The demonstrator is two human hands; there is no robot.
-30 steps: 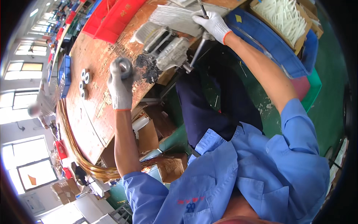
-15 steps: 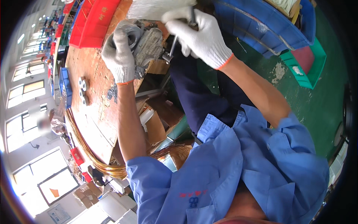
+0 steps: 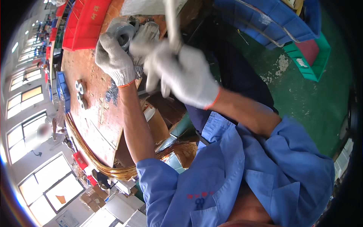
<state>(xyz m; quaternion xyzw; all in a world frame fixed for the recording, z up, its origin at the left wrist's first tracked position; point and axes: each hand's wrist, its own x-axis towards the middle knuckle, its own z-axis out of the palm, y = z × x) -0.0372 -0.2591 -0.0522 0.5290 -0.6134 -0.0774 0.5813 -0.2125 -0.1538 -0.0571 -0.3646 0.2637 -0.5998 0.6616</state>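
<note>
I watch my left hand (image 3: 113, 60), its grip closed on the grey ring (image 3: 118, 29), just right of the red bin (image 3: 84, 28). Farther right of that bin, my right hand (image 3: 183, 73) grips a blurred rod-shaped tool (image 3: 172, 23). The tool's long axis runs upward, beside the ring; my left hand is nearer it.

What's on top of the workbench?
The workbench carries four grey rings, a red plastic bin, white plastic sheeting and a metal fixture. The left hand grips a thick ring. The blurred right hand hides part of the fixture; that part cannot be seen.
</note>
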